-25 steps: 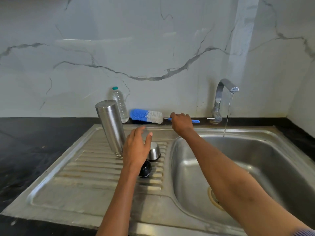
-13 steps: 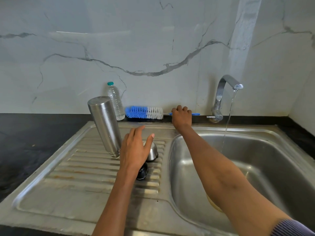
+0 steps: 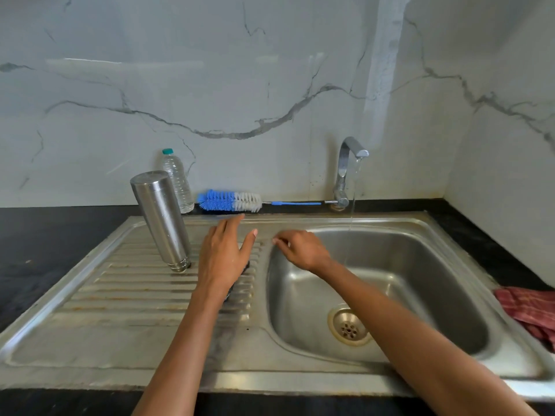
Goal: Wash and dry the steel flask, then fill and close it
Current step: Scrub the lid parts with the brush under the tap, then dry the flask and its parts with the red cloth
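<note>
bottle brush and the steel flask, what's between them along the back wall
In the head view, a clear plastic bottle with a teal cap stands between the upside-down steel flask and the bottle brush, partly hidden behind the flask.

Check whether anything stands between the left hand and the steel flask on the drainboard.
Nothing visible does. The steel flask stands upside down on the ribbed drainboard, just left of the left hand, with only bare ribs between them. The left hand hovers open over a dark object it mostly hides; the right hand is over the basin edge.

The drainboard [image 3: 99,298] is blocked mid-way by the upturned steel flask [image 3: 162,219]; the bottle brush [image 3: 231,201] is reachable unobstructed along the back ledge.
</note>
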A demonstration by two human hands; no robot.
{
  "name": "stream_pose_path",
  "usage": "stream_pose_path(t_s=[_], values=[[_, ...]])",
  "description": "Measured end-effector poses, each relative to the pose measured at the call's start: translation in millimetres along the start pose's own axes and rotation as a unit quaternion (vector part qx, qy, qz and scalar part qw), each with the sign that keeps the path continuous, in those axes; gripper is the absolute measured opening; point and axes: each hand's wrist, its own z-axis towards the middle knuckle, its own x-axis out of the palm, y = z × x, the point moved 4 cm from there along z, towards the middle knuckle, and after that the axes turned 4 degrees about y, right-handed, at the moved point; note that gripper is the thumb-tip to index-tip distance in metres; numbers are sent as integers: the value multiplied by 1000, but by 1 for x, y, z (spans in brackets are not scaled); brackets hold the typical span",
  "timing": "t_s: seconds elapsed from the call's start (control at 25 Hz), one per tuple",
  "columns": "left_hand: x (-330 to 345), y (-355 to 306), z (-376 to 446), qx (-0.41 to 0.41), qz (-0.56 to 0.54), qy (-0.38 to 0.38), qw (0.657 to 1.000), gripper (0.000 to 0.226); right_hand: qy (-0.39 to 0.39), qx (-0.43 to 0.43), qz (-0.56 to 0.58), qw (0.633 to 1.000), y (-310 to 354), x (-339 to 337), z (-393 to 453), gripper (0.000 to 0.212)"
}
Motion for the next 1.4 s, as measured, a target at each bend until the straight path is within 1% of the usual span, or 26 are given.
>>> stream_pose_path(t_s=[0.08,0.12,0.2,0.28,0.36,0.48,0.56,0.68,0.84,0.92,1.04,1.16,1.24,1.32,1.4], values=[[5,-17,-8,23,-34,6,999,50,63,-36,18,997,-3,-21,-37,28],[10,-26,-12,32,-45,16,998,50,93,-37,27,995,-9,-32,-57,28],[21,-44,-20,50,-48,47,997,49,134,-15,27,990,-32,-56,-92,26],[33,-62,-22,70,-34,79,994,48,148,37,11,988,-64,-81,-114,26],[41,-77,-17,79,-10,105,991,51,124,107,-23,986,-100,-103,-121,27],[59,-89,-6,41,1,122,992,57,31,210,-35,977,-149,-124,-115,20],[70,-92,-2,20,-1,112,994,60,-15,231,-23,973,-167,-130,-100,29],[80,-89,-1,38,-5,65,997,65,-30,204,-11,979,-176,-132,-62,36],[81,-83,5,55,6,16,998,70,-10,144,-54,988,-174,-122,-10,41],[84,-79,6,54,10,11,998,71,-12,115,-73,991,-166,-116,9,40],[90,-75,9,53,10,9,999,70,-7,85,-105,991,-154,-102,34,33],[93,-75,10,65,9,5,998,69,-25,93,-124,988,-152,-90,47,28],[93,-76,9,75,10,-1,997,69,-34,109,-110,987,-152,-86,50,28],[94,-76,8,77,4,-6,997,68,-47,113,-72,990,-152,-85,49,28],[94,-75,8,73,-2,-5,997,66,-99,134,8,986,-158,-91,43,26]])
